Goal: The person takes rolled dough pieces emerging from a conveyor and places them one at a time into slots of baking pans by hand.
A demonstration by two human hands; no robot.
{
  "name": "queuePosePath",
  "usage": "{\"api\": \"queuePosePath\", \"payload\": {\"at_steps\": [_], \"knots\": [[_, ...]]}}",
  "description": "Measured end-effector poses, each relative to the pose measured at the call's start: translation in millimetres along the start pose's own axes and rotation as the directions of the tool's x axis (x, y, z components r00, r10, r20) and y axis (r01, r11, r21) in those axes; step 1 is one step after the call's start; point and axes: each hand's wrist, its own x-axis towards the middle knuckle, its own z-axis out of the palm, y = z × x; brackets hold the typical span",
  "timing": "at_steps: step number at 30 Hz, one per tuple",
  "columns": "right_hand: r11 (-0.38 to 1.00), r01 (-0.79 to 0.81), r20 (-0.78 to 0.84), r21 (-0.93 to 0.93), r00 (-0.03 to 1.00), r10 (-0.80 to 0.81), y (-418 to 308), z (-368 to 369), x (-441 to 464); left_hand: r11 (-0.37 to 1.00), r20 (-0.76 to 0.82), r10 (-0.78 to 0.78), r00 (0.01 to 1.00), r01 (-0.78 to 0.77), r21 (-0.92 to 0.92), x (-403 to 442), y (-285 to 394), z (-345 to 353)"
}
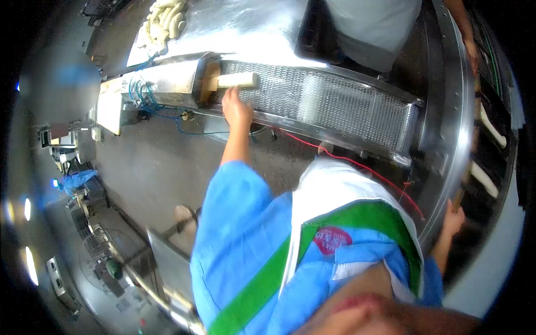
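Observation:
A pale dough roll (240,80) lies lengthwise on the metal mesh conveyor belt (357,111), close to the machine's outlet. My left hand (237,110) reaches to the near side of this roll. Its fingertips touch or almost touch the dough, while the thumb stays apart and looks slightly blurred. Far to the right, my right hand (453,219) has its fingers curled at the brown edge of a dark tray (469,215). Long dough strips, one farther away (492,127) and one nearer (483,179), rest on the dark surface beside that hand.
A pile of dough pieces (164,22) sits on the shiny metal table (240,25). Another person in a white apron (374,28) stands across the belt, a hand (472,56) by the curved metal rim. A red cord (346,158) and blue hoses (146,95) run along the machine.

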Motion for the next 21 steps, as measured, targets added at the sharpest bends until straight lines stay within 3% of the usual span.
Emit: {"api": "queuePosePath", "payload": {"at_steps": [1,5,9,11,13,14,16,17,18,19,20,21], "knots": [[0.999,0.039,-0.068,-0.020,0.997,-0.040,0.5,3.9,-0.9,0.997,0.034,0.074,0.997,-0.075,0.029,9.9,-0.3,3.5],[0.997,-0.072,0.173,-0.008,0.982,0.073,-56.1,-59.8,-6.3,0.935,0.200,0.307,0.930,-0.335,0.119,37.4,0.6,30.9],[0.997,0.046,-0.026,0.063,0.999,-0.045,-38.6,-28.1,0.5,0.856,0.248,0.382,0.890,-0.442,0.268,43.1,27.9,43.6],[0.996,0.059,0.000,0.063,0.998,-0.059,-33.5,-22.7,3.6,0.841,0.514,0.201,0.834,-0.416,0.346,52.1,58.3,25.9],[0.999,0.013,0.043,0.042,0.999,-0.015,-34.1,-25.3,6.0,0.886,0.539,0.161,0.827,-0.362,0.290,47.7,65.9,23.0],[0.997,0.031,-0.014,0.077,0.999,-0.030,-33.2,-23.9,3.4,0.927,0.545,0.161,0.823,-0.316,0.204,51.0,60.2,34.5],[0.996,0.028,-0.084,0.086,0.996,-0.021,-29.4,-33.6,-15.5,0.934,0.774,-0.284,0.566,-0.018,0.356,56.7,117.6,-22.9],[0.986,0.041,-0.122,0.162,0.992,-0.021,-21.1,-19.5,-19.3,0.989,0.597,-0.018,0.802,-0.076,0.131,41.5,62.2,-9.6],[0.981,-0.003,-0.042,0.196,0.999,0.012,-31.3,-33.1,-14.8,0.985,0.576,-0.020,0.817,-0.083,0.150,42.5,101.1,-57.6],[0.980,-0.074,0.010,0.187,0.997,0.073,-41.6,-40.5,-18.7,1.000,0.502,0.019,0.865,-0.014,-0.014,42.6,82.2,-77.4],[0.937,-0.109,0.125,0.331,0.990,0.071,-43.9,-47.7,-14.4,0.980,0.427,0.028,0.904,0.058,-0.188,53.6,69.3,-92.1],[0.968,-0.119,0.168,0.223,0.982,0.082,-65.2,-71.3,-4.5,0.964,0.307,0.010,0.952,0.073,-0.257,48.4,92.7,-126.8]]}}
